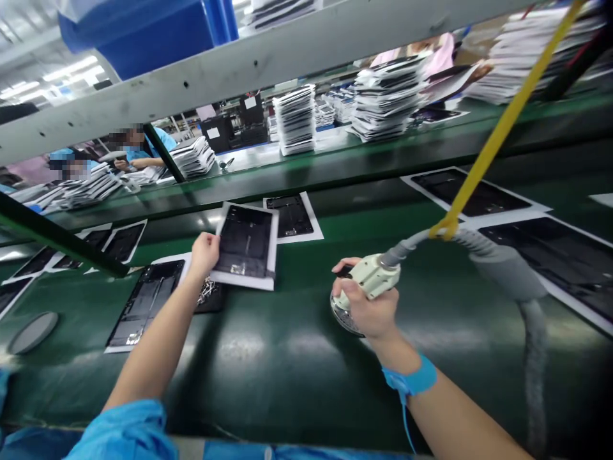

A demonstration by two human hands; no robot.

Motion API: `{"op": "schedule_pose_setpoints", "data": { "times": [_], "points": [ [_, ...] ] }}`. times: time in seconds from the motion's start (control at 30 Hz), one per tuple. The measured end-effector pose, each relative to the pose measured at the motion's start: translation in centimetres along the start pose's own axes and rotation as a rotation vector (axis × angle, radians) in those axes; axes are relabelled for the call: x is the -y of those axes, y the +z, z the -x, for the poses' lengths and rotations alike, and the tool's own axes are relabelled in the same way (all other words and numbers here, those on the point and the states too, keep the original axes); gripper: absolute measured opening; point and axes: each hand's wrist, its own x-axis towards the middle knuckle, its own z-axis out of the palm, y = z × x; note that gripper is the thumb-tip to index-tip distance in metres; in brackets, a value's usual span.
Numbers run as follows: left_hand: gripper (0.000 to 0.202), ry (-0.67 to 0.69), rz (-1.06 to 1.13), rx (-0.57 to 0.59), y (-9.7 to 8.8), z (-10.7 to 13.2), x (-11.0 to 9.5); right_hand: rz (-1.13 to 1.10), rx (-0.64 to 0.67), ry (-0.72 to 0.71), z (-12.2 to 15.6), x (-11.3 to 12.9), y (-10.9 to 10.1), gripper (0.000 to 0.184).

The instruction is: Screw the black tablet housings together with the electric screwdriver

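My left hand [205, 254] is closed on the left edge of a flat black panel [245, 241] backed by a white sheet, raised and tilted over the green work surface. Below it, a dark tray [211, 299] with small shiny metal parts is partly covered. Another black panel [149, 300] on white sheeting lies by my left forearm. Fingers of my right hand [371, 306] wrap round a pale, hose-fed sander [376, 276]. Its round pad [345, 317] sits low over the green surface; whether it touches is unclear. A blue strap circles my right wrist.
A grey hose [507, 275] hangs from a yellow strap [517, 108] on the right. More panels on white sheets [469, 191] lie along the green surface [287, 377]. A grey disc [33, 332] is at left. Stacks [294, 120] and co-workers stand beyond the overhead beam [215, 67].
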Motion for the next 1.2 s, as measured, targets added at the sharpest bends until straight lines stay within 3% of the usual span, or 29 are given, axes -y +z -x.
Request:
{"op": "schedule_pose_setpoints", "data": {
  "times": [0.13,0.23,0.33,0.53,0.63,0.73,0.87,0.97,1.07,1.2],
  "points": [
    [0.031,-0.101,-0.189,-0.024,0.0,-6.3,0.8,0.006,0.000,0.004,-0.1,-0.4,-0.2,0.028],
    [0.035,-0.033,-0.259,0.041,0.9,-7.8,-0.3,0.017,-0.004,-0.010,-0.1,-0.6,-0.4,0.028],
    [0.036,0.161,-0.312,0.177,3.3,-7.0,-3.2,0.037,0.007,-0.013,0.0,-0.7,-0.5,0.025],
    [0.032,0.676,-0.378,0.551,9.5,-2.9,-11.1,0.078,0.021,-0.024,0.2,-1.2,-0.9,0.023],
    [0.033,0.765,-0.480,0.617,11.1,-1.5,-13.7,0.122,0.022,-0.032,0.2,-1.5,-1.1,0.023],
    [0.037,0.782,-0.570,0.607,11.5,-1.2,-15.0,0.155,0.013,-0.044,0.1,-1.6,-1.2,0.022],
    [0.037,0.806,-0.625,0.607,10.5,-1.1,-15.5,0.183,-0.001,-0.080,-0.2,-1.3,-1.1,0.023],
    [0.030,0.854,-0.635,0.639,8.1,0.8,-15.2,0.220,-0.018,-0.098,-0.6,-0.8,-1.1,0.022],
    [0.026,0.933,-0.621,0.699,4.0,5.8,-14.1,0.226,-0.049,-0.115,-1.0,-0.4,-1.2,0.022],
    [0.025,1.134,-0.494,0.913,-1.5,15.8,-11.4,0.199,-0.069,-0.119,-1.2,-0.3,-1.3,0.022]
  ]
}}
